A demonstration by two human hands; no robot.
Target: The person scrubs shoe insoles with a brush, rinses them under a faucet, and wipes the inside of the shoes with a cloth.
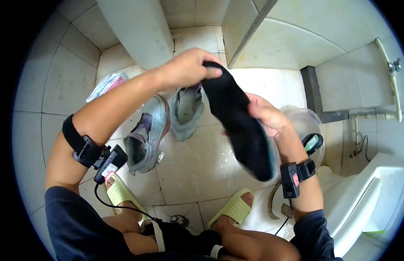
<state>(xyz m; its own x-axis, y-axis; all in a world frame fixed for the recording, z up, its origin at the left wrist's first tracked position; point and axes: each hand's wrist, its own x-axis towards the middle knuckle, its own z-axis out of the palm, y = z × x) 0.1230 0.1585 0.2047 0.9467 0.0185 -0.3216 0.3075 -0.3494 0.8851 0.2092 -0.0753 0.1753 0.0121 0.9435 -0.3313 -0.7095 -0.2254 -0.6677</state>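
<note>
A black shoe insole [239, 122] slants across the middle of the view, dark face up, its broad lower end slightly blurred. My left hand [195, 65] pinches its upper end between thumb and fingers. At its right edge, about midway along, my right hand [269, 115] grips it, the fingers partly hidden underneath. Below my left forearm, a grey-and-purple sneaker [149, 135] rests on the tiles. Beside it sits a second grey sneaker [186, 111], close beneath my left hand.
A translucent basin [300, 114] stands right of my right wrist; a black object with a green patch [313, 142] is at it. A printed plastic packet [107, 86] lies left. White porcelain [358, 204] fills the lower right. A floor drain [179, 221] lies between my slippered feet. The tiles look wet.
</note>
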